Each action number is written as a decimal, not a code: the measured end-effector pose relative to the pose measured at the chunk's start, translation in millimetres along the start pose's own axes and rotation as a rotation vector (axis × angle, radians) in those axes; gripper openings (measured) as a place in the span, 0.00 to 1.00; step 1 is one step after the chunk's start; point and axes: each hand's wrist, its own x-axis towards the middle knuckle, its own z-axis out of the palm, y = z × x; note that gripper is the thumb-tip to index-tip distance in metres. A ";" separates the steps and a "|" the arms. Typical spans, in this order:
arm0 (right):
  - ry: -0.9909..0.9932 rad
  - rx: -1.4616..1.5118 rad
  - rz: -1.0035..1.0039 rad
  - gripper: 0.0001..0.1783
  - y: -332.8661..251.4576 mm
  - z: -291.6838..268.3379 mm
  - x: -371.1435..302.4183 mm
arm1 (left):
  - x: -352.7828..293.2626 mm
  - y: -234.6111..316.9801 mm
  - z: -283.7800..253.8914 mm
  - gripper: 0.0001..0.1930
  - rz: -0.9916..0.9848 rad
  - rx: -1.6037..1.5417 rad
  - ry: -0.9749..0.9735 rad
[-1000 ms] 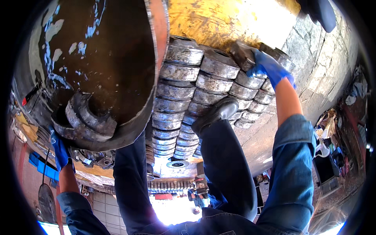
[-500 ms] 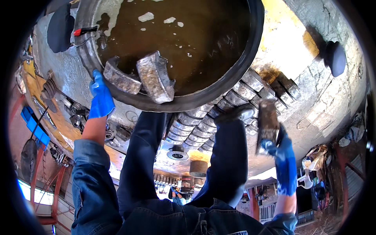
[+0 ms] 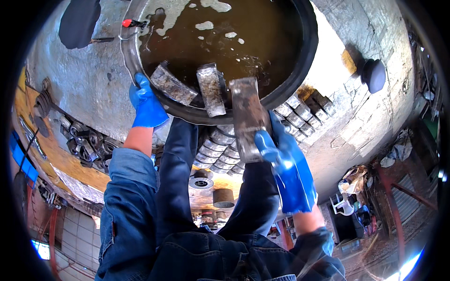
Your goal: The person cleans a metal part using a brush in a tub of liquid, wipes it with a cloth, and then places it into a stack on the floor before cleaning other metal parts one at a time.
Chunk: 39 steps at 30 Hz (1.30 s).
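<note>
My left hand (image 3: 149,104), in a blue rubber glove, is closed on the near-left rim of a large round black tub (image 3: 305,70) holding murky brown liquid. My right hand (image 3: 287,159), gloved alike, grips a rusty, curved brake shoe (image 3: 248,112) by its lower end and side. That shoe is held up over the tub's near rim, its far end over the liquid. Two more shoes rest against the inside of the near rim: a curved brake shoe (image 3: 173,84) at the left and another brake shoe (image 3: 211,89) beside the held one.
Rows of stacked brake shoes (image 3: 218,147) lie under and beside the tub. A red-and-black handled tool (image 3: 133,23) sits on its left rim. Dark metal parts (image 3: 86,143) lie at the left. A metal cylinder (image 3: 223,198) stands between my legs. A dark round object (image 3: 373,76) is at the right.
My right hand has brought the brake shoe leftward from beside the stacked shoes to above the tub's near rim. My left hand stays on the rim. The view has shifted.
</note>
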 end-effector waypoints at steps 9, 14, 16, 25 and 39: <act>-0.477 0.935 0.318 0.26 108.2 -29.9 192.7 | 4.2 -4.1 0.3 0.35 0.106 0.055 -0.007; -0.307 0.045 0.151 0.46 83.6 -10.9 210.7 | 7.2 -8.0 -11.8 0.34 0.112 0.074 0.001; -0.178 -0.172 0.152 0.44 59.9 -4.3 204.3 | 9.3 -11.2 -11.7 0.33 0.112 0.079 -0.010; -0.197 -0.306 0.091 0.45 40.5 -9.7 196.0 | 19.2 -14.5 0.3 0.40 -0.103 0.147 0.105; 0.320 -1.012 0.566 0.47 256.0 -355.4 67.2 | 86.9 -33.0 -60.9 0.43 0.010 0.176 -0.224</act>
